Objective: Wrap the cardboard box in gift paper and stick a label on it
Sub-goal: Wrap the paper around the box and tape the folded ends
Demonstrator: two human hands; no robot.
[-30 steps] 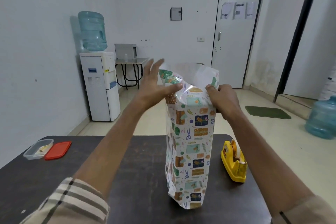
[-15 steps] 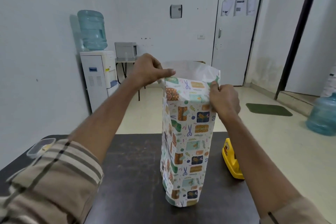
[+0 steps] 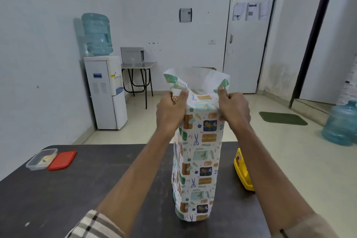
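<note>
A tall box wrapped in patterned gift paper (image 3: 199, 160) stands upright on the dark table (image 3: 77, 189). The paper's top end is open and rises above the box, white inside. My left hand (image 3: 171, 111) grips the paper at the top left corner, thumb pressing on the front. At the top right corner my right hand (image 3: 232, 109) grips the paper in the same way. A strip of brown cardboard (image 3: 204, 68) shows behind the open paper top.
A yellow tape dispenser (image 3: 242, 170) sits on the table just right of the box. At the table's left are a clear plastic container (image 3: 41, 159) and its red lid (image 3: 62, 160). A water dispenser (image 3: 105, 91) stands by the left wall.
My left hand came down from the top left edge and now grips the left corner. Both hands have pulled the front of the paper top down and inward.
</note>
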